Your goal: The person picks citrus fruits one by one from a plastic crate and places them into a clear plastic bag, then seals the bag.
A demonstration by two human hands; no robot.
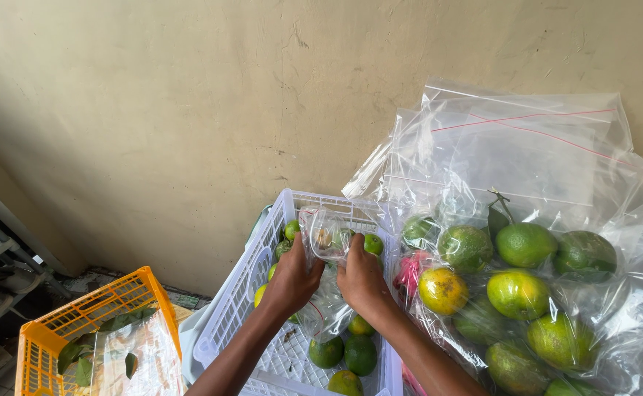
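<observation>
Over a white plastic crate, my left hand and my right hand each grip one side of a clear zip bag and hold it up. The bag's mouth is near my thumbs. Its lower part hangs down between my wrists. Several green citrus fruits lie loose on the crate's floor, and more sit behind the bag at the far end. What is inside the held bag is hard to make out through the shiny plastic.
To the right, a pile of clear zip bags leans on the beige wall, with large green and yellow-green citrus packed in bags below. An orange crate with leaves and a plastic bag stands at lower left. Shoes sit on a rack at far left.
</observation>
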